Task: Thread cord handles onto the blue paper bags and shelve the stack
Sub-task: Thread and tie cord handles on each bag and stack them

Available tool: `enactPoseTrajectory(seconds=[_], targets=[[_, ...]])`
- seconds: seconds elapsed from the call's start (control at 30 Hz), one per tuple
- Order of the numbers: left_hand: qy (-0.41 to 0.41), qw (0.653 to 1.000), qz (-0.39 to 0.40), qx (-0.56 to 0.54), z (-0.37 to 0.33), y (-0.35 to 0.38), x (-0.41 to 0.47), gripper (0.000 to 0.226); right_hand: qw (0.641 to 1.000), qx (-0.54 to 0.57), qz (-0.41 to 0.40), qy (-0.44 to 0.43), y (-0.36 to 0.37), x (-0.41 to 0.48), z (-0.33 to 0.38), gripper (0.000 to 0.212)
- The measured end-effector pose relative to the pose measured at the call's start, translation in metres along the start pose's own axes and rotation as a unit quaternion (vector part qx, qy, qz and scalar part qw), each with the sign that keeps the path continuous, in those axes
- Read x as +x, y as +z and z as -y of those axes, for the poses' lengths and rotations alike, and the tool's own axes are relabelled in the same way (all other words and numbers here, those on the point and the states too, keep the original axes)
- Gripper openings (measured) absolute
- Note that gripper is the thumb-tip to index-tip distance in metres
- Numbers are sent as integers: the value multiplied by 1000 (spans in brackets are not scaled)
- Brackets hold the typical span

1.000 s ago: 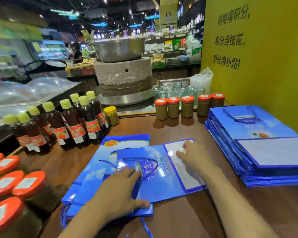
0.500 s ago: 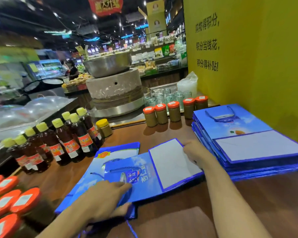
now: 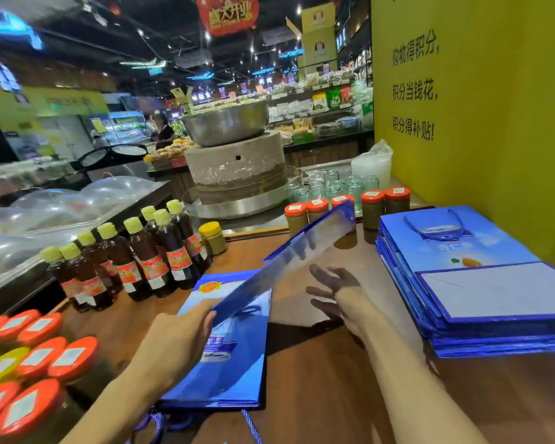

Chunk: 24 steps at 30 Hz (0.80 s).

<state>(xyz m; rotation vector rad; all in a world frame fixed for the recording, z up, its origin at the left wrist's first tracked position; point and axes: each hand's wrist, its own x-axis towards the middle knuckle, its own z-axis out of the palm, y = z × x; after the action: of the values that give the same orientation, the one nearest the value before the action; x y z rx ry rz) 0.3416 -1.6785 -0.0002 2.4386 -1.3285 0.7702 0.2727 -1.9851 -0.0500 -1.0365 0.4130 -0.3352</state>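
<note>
My left hand point(image 3: 177, 344) grips the near end of a flat blue paper bag point(image 3: 289, 257) that is lifted off the table and tilted up, seen almost edge-on. My right hand point(image 3: 340, 299) is beside it to the right, fingers spread, holding nothing. Under the raised bag more flat blue bags point(image 3: 234, 354) lie on the wooden table point(image 3: 318, 379). Blue cord ends point(image 3: 250, 424) trail from beneath them at the near edge. A tall stack of blue bags point(image 3: 481, 283) with a cord handle on top sits at the right.
Brown sauce bottles point(image 3: 141, 261) with yellow caps stand at the left. Orange-lidded jars point(image 3: 36, 363) crowd the near left corner, and more orange-lidded jars point(image 3: 343, 209) line the table's far edge. A stone mill point(image 3: 234, 168) stands behind, a yellow wall point(image 3: 494, 107) at the right.
The top bag has come up off the pile, lifted by my left hand and swung on edge. My right hand has let go of its far corner and opened.
</note>
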Motion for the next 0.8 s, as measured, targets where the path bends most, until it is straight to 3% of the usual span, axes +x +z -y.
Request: enactPoseTrajectory(seconds=[0.1,0.2,0.3,0.33,0.4,0.43,0.47,0.57,0.67,0.73,0.8], targets=[[-35,992,-45,-110,-6,-15,5,37,997,-56,49,-8,4,0,-11,50],[-78,970,-96,-208,-11,-24,21,28,985,-120,112,-62,5,-3,-14,39],[-188,935,-119,-274,-1,-23,41,30,972,-161,143,-92,7,-3,-16,16],[-248,897,-124,-343,5,-21,46,23,973,-158,138,-95,8,-2,-17,17],[-333,769,-113,-534,11,-20,49,8,980,-123,122,-95,12,0,-22,27],[-350,712,-108,-599,12,-16,49,14,984,-97,119,-88,14,0,-24,32],[-354,689,-100,-625,11,-10,48,19,987,-73,122,-76,17,0,-26,33],[-374,690,-95,-612,10,16,41,29,987,-63,142,-37,24,-6,-33,35],[-393,659,-88,-635,25,35,41,35,972,-76,221,29,20,-15,-37,56],[-398,638,-80,-654,33,39,48,35,931,-85,335,117,19,-21,-38,69],[-402,624,-84,-665,39,43,55,33,858,-134,465,172,25,-29,-38,70]])
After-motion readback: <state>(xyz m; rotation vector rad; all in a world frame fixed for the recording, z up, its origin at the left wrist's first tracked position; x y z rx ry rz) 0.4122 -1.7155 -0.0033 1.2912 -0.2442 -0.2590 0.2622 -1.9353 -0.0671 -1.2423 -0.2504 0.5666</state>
